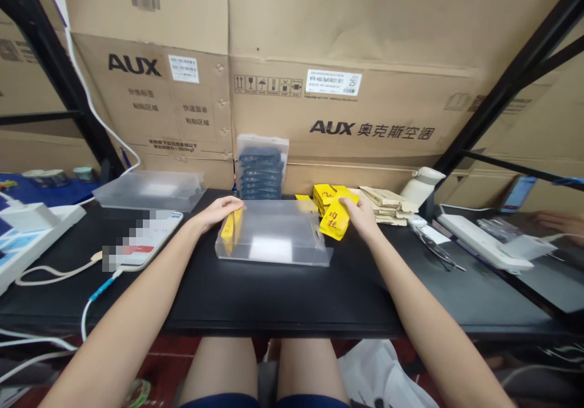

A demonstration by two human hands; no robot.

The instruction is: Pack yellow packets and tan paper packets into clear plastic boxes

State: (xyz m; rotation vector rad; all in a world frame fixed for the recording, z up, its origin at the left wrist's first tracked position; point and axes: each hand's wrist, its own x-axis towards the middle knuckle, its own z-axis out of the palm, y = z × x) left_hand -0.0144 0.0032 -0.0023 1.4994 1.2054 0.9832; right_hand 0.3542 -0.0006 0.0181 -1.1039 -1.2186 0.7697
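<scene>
A clear plastic box [274, 235] lies on the black table in front of me. My left hand [222, 208] grips its upper left corner, and a yellow strip shows through the plastic just below the fingers. To the box's right, my right hand [362, 213] pinches a yellow packet [334, 219] with dark characters on it. Behind that packet sits a pile of yellow packets [323, 194], and beside the pile are stacked brown paper packets [387, 204]. A clear bag of dark blue packets [261, 166] stands upright behind the box.
Another clear plastic box [150, 190] and a charging phone [148, 241] are on the left, near a power strip [68, 219]. Toward the right are a pale bottle [422, 188], glasses [438, 247] and another power strip [483, 244]. Cardboard [274, 110] backs the table [283, 298].
</scene>
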